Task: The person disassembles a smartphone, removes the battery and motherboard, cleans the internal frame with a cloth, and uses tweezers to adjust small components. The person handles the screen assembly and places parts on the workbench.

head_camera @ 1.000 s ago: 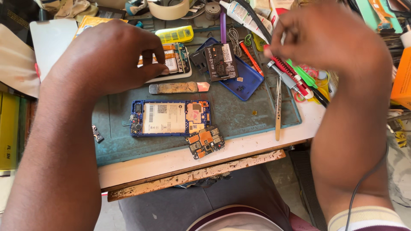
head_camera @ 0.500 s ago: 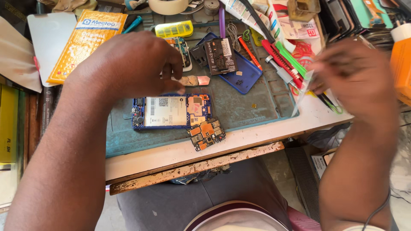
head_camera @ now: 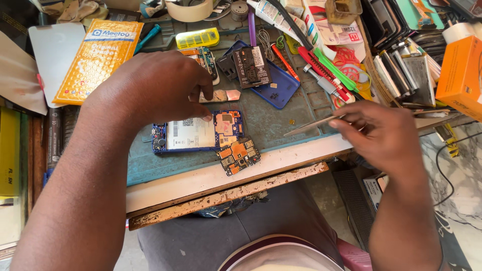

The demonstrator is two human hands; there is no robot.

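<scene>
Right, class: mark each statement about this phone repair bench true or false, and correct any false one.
1. The right hand holds metal tweezers. True.
2. The left hand rests on the opened blue phone. True.
3. The loose circuit board lies on the orange box. False: it lies on the green mat, beside the phone.
4. The tape roll sits in the person's lap. False: it sits at the bench's far edge.

Opened blue-framed smartphone lying flat on the green work mat, white-labelled battery and copper-coloured boards exposed; slim metal tweezers held almost level above the mat's right edge, tips pointing left.
</scene>
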